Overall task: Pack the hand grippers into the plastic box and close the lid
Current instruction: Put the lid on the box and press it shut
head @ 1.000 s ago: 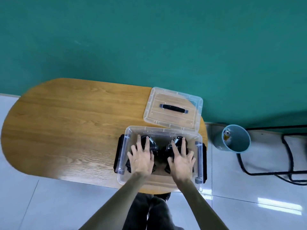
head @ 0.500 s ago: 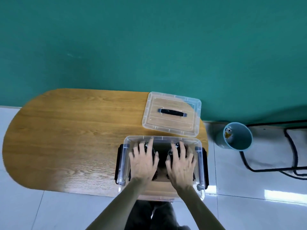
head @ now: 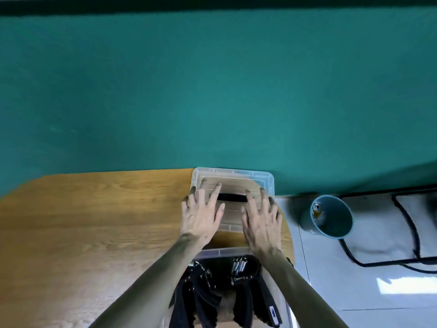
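The clear plastic box [head: 222,252] sits at the near right of the wooden table [head: 94,221]. Two black hand grippers with metal springs lie inside it, one on the left [head: 196,292] and one on the right [head: 246,287]. Beyond the box the clear lid [head: 233,176] lies flat at the table's far edge, its black handle [head: 233,197] facing up. My left hand [head: 201,214] is spread over the lid's left side. My right hand [head: 261,218] is spread over the right side. Both have fingers apart and grip nothing that I can see.
A teal wall [head: 212,91] rises right behind the table. On the tiled floor to the right stands a blue-grey bin [head: 331,218] with a can [head: 316,207] in it. Black cables [head: 402,233] lie beyond the bin.
Both hands have left the hand grippers in the box and reached forward over the lid. The view has shifted, so the box now sits at the bottom of the frame.
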